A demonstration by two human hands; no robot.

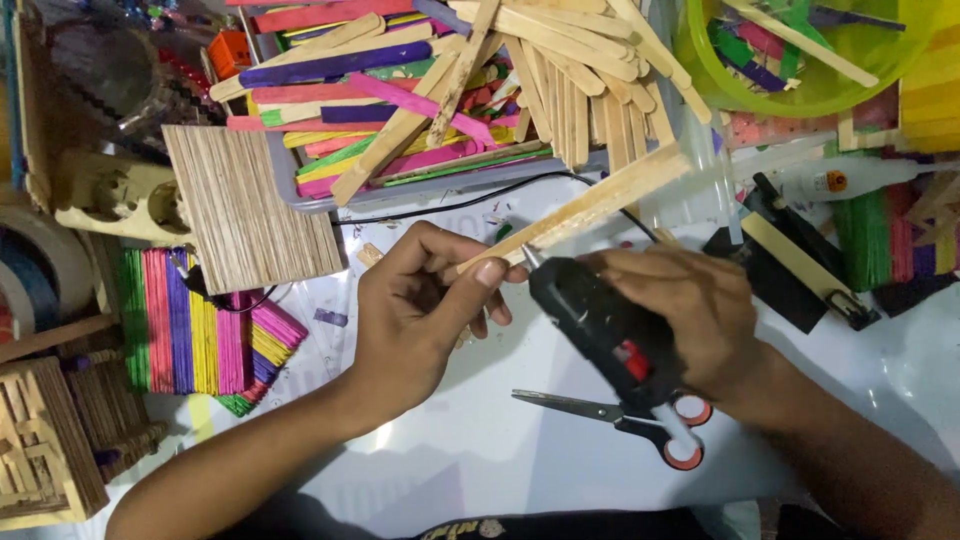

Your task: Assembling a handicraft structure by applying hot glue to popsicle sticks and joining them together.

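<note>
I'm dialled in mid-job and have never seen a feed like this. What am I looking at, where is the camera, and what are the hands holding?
There is no machine here: a person works with two bare hands, filmed by one camera on their head looking down. The left hand pinches a plain wooden craft stick. The right hand grips a black glue gun, its nozzle at the stick's near end. On the white table lie scissors, a panel of joined sticks, a coloured stick panel, a grey tray of loose sticks, a green bowl and a glue bottle.
</note>
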